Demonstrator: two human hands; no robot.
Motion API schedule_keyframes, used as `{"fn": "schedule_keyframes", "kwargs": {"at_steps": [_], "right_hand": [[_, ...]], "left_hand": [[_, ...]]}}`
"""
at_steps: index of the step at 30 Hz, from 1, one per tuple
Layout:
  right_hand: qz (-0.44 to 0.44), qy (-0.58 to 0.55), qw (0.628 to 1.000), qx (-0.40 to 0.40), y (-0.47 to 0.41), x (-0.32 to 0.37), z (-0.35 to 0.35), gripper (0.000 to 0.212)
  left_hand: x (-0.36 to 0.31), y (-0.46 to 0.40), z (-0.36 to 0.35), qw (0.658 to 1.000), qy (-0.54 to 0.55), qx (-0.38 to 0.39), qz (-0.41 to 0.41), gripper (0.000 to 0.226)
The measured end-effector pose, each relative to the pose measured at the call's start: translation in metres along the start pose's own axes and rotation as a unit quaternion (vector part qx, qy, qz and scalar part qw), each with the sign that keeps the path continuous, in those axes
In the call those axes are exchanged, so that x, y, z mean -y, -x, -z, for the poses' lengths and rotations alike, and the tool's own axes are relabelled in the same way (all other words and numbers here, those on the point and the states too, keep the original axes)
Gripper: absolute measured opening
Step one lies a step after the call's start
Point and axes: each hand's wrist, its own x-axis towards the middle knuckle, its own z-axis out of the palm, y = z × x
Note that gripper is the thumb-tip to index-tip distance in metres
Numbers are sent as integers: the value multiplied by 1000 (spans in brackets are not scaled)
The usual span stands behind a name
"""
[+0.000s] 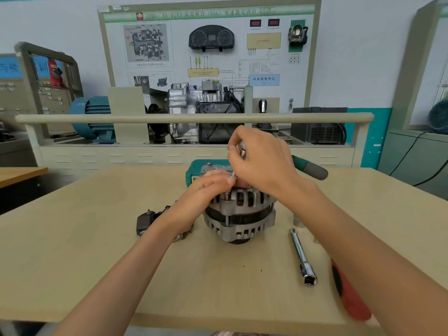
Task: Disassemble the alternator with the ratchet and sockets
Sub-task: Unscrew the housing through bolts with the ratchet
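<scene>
A single wide-angle view looks forward and down from the person's head, close above a pale table (97,251) whose near edge crosses the bottom of the frame. Both forearms enter from the bottom corners and meet at the alternator (238,214) near the centre, with the left hand (206,190) and right hand (261,158) at arm's reach. Beyond the far edge the lens takes in a training board (208,52) on the wall, straight lines bowing at the sides.
</scene>
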Motion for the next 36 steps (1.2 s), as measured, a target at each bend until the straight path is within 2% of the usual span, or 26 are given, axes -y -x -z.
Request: {"fn": "schedule_keyframes", "kwargs": {"at_steps": [8,14,19,21,24,26,29,33,35,36], "right_hand": [[86,61,990,91,-21,0,4,22],[97,29,978,184,-32,5,11,17],[81,23,979,184,-29,11,14,17],[70,65,979,180,-29,17,13,17],[56,151,969,186,-30,27,11,3],[72,165,967,179,-29,29,10,3],[95,109,977,153,-27,24,8,18],[54,-45,992,102,-18,19,10,32],[40,-83,991,97,-16,17,11,32],[50,-68,991,99,-15,17,11,28]], "left_hand": [[1,-1,2,999,27,18,6,37],[0,2,0,999,27,19,2,31],[1,1,1,998,60,20,6,33],[1,1,1,997,72,23,8,35],[-1,1,1,996,92,13,18,30],[0,0,1,995,91,15,24,30],[1,0,1,995,90,18,28,33],[-2,2,-3,997,79,15,14,31],[-3,3,-4,997,74,-8,2,31],[-2,3,-5,997,72,-14,-3,30]]}}
